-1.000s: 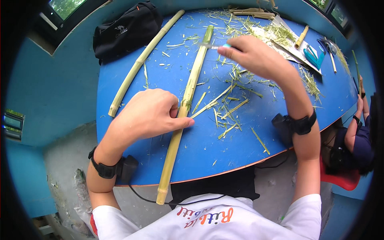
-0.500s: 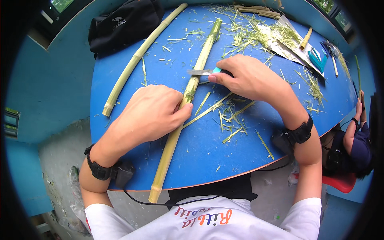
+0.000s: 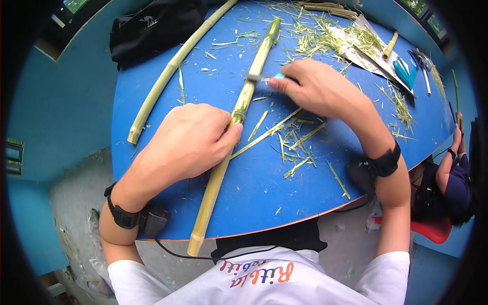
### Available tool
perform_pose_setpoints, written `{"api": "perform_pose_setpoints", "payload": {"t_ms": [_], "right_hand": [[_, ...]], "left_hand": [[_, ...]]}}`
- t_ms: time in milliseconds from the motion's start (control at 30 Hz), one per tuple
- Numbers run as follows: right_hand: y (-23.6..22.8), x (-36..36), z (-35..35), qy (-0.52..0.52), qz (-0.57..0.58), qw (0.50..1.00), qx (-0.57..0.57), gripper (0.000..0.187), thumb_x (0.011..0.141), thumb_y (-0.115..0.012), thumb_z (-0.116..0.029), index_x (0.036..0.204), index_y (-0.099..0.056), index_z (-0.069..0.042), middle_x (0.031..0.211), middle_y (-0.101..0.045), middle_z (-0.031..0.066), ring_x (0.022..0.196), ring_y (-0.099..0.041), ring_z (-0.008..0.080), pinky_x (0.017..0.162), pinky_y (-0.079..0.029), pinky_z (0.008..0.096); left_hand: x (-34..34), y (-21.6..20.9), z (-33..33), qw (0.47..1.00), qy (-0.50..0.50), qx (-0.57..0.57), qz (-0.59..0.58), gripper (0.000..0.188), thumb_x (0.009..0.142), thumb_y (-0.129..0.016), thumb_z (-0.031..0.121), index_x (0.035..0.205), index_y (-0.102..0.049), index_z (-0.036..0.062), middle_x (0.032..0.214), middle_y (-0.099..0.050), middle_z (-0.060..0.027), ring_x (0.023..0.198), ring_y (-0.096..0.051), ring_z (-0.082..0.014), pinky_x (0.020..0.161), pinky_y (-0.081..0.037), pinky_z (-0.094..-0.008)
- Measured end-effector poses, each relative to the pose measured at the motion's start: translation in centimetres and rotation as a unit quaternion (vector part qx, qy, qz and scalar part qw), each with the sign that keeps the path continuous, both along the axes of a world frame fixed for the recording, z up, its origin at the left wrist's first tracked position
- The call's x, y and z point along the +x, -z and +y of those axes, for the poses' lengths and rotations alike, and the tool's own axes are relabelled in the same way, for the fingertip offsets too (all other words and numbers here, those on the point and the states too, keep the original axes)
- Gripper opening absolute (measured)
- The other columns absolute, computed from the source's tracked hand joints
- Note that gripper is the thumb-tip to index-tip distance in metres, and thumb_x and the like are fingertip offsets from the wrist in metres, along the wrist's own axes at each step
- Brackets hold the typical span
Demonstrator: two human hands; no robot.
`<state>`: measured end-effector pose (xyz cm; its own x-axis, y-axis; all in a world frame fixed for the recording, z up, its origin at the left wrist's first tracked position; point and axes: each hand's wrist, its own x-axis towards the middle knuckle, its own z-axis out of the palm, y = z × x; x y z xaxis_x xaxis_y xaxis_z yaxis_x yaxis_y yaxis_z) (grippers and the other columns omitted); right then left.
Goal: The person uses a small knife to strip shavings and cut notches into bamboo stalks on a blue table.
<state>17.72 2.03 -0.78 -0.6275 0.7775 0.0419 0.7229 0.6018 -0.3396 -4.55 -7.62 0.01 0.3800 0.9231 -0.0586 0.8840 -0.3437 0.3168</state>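
A long bamboo pole [image 3: 218, 175] lies aslant on the blue table, its near end jutting past the front edge. Just below a node, my left hand [image 3: 201, 134] is closed round the pole. My right hand [image 3: 315, 86] grips a knife [image 3: 265, 79] by its teal and dark handle, most of which the fingers hide. Its blade, slightly blurred, lies across the upper part of the pole, where the green skin is partly scraped to a pale surface. Thin green shavings [image 3: 300, 147] are scattered beside the pole, below my right hand.
Left of my hands lies another peeled bamboo pole [image 3: 173, 68], near a black bag [image 3: 155, 30]. Shavings cover white sheets [image 3: 358, 58] at the back right, near a short bamboo piece [image 3: 390, 46] and a teal tool [image 3: 405, 73]. Another person [image 3: 452, 178] sits beyond the table's right side.
My right hand and the knife have moved a little up the pole, toward its far end. My left hand keeps its hold, and the whole view has shifted slightly.
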Motion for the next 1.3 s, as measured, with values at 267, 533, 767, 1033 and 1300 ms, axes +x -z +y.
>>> {"api": "perform_pose_setpoints", "payload": {"t_ms": [267, 533, 767, 1033, 1300], "right_hand": [[1.0, -1.2, -0.7, 0.033, -0.023, 0.990, 0.132, 0.050, 0.096, -0.052, -0.040, 0.076, -0.066, 0.003, 0.076, -0.066, 0.0253, 0.076, -0.065, 0.0440, 0.070, -0.052, 0.0520], [0.2, -0.3, 0.8, 0.055, 0.007, 0.997, 0.046, 0.051, 0.095, -0.053, -0.042, 0.080, -0.066, 0.005, 0.079, -0.064, 0.0282, 0.079, -0.063, 0.0451, 0.075, -0.049, 0.0511], [0.1, -0.3, 0.4, 0.058, -0.007, 0.998, 0.033, 0.051, 0.094, -0.054, -0.044, 0.080, -0.068, 0.003, 0.080, -0.066, 0.0256, 0.080, -0.064, 0.0436, 0.074, -0.050, 0.0502], [0.8, -1.3, 0.7, 0.050, 0.005, 0.991, 0.120, 0.049, 0.094, -0.055, -0.044, 0.078, -0.068, 0.001, 0.079, -0.067, 0.0234, 0.080, -0.065, 0.0418, 0.073, -0.051, 0.0497], [0.3, 0.3, 0.9, 0.008, 0.010, 0.998, 0.067, 0.048, 0.094, -0.055, -0.041, 0.076, -0.060, 0.003, 0.070, -0.058, 0.0242, 0.074, -0.057, 0.0434, 0.068, -0.044, 0.0498]], "left_hand": [[0.2, 0.0, -0.2, 1.000, 0.002, 0.021, 0.002, 0.037, 0.094, -0.054, 0.027, 0.070, -0.057, -0.0017, 0.063, -0.054, -0.0207, 0.064, -0.054, -0.0407, 0.060, -0.039, -0.0485], [0.1, 0.2, -0.1, 1.000, 0.012, 0.026, 0.000, 0.037, 0.094, -0.053, 0.025, 0.069, -0.057, -0.0018, 0.063, -0.053, -0.0214, 0.063, -0.054, -0.0401, 0.061, -0.040, -0.0478], [0.2, -0.1, -0.2, 1.000, 0.004, 0.015, -0.003, 0.036, 0.094, -0.053, 0.024, 0.069, -0.056, -0.0020, 0.062, -0.052, -0.0217, 0.063, -0.053, -0.0400, 0.060, -0.038, -0.0481], [0.5, -0.5, 0.1, 0.999, -0.022, -0.007, 0.023, 0.039, 0.093, -0.053, 0.025, 0.066, -0.056, -0.0028, 0.060, -0.050, -0.0223, 0.060, -0.051, -0.0404, 0.058, -0.037, -0.0477], [0.1, -0.4, 0.2, 1.000, -0.019, -0.001, 0.013, 0.042, 0.092, -0.055, 0.029, 0.065, -0.059, -0.0018, 0.059, -0.053, -0.0204, 0.057, -0.055, -0.0388, 0.056, -0.041, -0.0465]]}}
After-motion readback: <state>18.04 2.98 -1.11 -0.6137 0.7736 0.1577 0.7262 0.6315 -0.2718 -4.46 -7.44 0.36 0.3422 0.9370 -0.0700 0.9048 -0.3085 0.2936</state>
